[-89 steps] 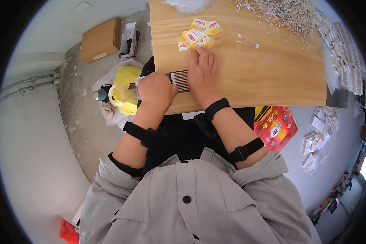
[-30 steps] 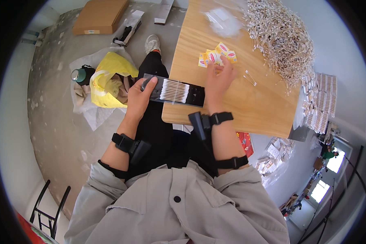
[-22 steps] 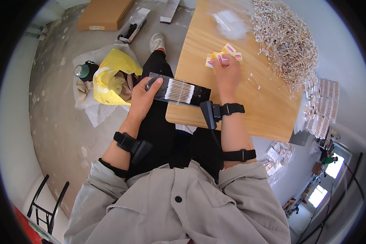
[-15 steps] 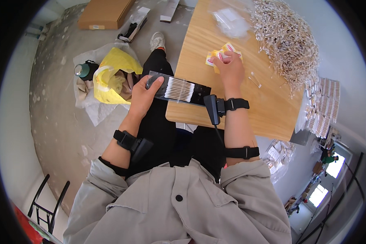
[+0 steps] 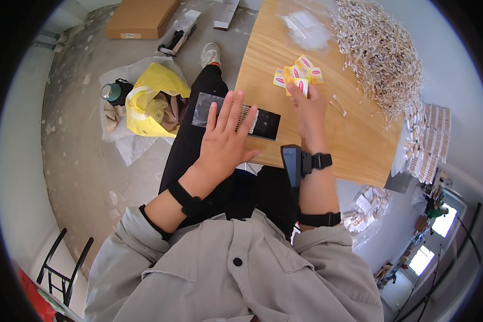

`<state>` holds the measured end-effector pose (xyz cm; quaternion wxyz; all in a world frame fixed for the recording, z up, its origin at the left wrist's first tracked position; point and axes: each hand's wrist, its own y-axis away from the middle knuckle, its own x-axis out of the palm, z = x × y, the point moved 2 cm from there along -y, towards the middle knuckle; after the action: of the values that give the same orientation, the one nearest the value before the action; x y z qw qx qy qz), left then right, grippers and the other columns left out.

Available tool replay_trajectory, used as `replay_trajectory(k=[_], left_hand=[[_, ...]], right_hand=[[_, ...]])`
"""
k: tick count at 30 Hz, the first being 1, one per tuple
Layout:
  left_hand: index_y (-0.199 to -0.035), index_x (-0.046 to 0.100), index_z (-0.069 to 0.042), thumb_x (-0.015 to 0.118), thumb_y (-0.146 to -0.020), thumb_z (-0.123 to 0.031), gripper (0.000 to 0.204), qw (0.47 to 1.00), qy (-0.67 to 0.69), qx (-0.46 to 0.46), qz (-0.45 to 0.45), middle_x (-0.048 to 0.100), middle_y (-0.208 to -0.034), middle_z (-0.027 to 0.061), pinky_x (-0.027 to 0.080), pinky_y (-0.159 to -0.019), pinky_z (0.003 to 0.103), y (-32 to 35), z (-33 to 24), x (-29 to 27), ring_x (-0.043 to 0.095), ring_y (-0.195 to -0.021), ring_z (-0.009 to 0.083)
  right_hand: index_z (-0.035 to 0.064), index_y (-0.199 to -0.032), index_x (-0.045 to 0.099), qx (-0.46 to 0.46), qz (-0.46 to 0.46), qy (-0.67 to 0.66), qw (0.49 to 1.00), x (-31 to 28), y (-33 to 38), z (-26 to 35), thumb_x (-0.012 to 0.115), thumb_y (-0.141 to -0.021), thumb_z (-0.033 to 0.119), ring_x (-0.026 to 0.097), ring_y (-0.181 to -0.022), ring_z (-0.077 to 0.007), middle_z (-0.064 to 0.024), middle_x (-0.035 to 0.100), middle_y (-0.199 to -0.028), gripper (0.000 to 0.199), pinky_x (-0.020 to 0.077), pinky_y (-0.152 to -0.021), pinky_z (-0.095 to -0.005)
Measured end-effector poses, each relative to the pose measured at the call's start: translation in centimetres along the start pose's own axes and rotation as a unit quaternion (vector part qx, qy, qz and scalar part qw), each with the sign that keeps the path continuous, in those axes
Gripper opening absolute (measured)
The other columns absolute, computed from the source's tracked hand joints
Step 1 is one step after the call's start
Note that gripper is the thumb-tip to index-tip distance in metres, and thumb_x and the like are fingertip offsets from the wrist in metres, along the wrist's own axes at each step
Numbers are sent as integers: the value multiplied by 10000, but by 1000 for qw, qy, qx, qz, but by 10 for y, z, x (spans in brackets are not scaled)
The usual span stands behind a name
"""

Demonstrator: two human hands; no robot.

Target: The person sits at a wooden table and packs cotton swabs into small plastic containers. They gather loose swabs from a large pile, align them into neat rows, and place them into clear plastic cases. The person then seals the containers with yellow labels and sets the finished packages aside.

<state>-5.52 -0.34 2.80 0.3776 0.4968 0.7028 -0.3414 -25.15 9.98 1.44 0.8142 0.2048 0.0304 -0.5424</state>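
My left hand [image 5: 220, 142] lies flat, fingers spread, over a row of cotton swabs [image 5: 248, 119]. Those swabs sit on a narrow black backing [image 5: 267, 126], with a clear plastic sleeve [image 5: 204, 104] showing at its left end. The backing reaches over the table's near left edge, above my leg. My right hand [image 5: 312, 110] pinches a small yellow-and-white card [image 5: 300, 86] between thumb and fingers. Several similar cards [image 5: 306, 65] lie overlapped on the table just beyond it. Two or three loose swabs [image 5: 338, 105] rest to the right of that hand.
A large heap of cotton swabs [image 5: 383, 59] covers the wooden table's [image 5: 354, 155] far right. Clear plastic sleeves [image 5: 308, 29] lie at the back. Bundled swabs [image 5: 432, 142] are stacked at the right. On the floor stand a yellow bag [image 5: 142, 118], a green-lidded bottle [image 5: 110, 92] and a cardboard box [image 5: 142, 19].
My left hand has let go of the sleeve's left end and spread flat over the swabs. My right hand has drawn back slightly from the pile, holding one card.
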Motion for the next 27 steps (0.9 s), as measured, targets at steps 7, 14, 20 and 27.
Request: replay_trajectory(k=[7,14,20,27], left_hand=[[-1465,405,-129,771,-646,-564,996,998,-43,-13,44,184,-1580,213,148,-1164,552,-2,0,12,134,-1485,333],[-1477,343,-71,808,-683,-435,990,995,37,-52,-76,173,-1558,258,187,-1145,556,-6,10,-1,177,-1445,416],[-1385,400,41,683,-901,-272,643,924,235,-239,-184,463,-1341,226,377,-1029,392,4,74,10,477,-1207,311],[-1150,588,41,687,-918,-257,390,729,577,-346,-125,648,-956,34,465,-773,220,3,88,23,587,-863,69]], right_hand=[[5,-1035,646,80,15,-130,988,0,44,-2,627,-922,156,646,-803,-126,-43,650,-942,190,431,-575,-242],[70,-1124,668,-146,-33,299,943,-7,60,-36,638,-899,125,623,-861,-172,-91,637,-991,234,483,-622,-298],[56,-1107,668,-45,-23,179,982,-11,65,-29,662,-897,128,638,-713,-151,-103,674,-859,223,491,-624,-269],[-35,-1086,644,81,-4,-109,991,6,83,-25,667,-910,121,640,-723,-93,-52,682,-852,236,482,-621,-218]])
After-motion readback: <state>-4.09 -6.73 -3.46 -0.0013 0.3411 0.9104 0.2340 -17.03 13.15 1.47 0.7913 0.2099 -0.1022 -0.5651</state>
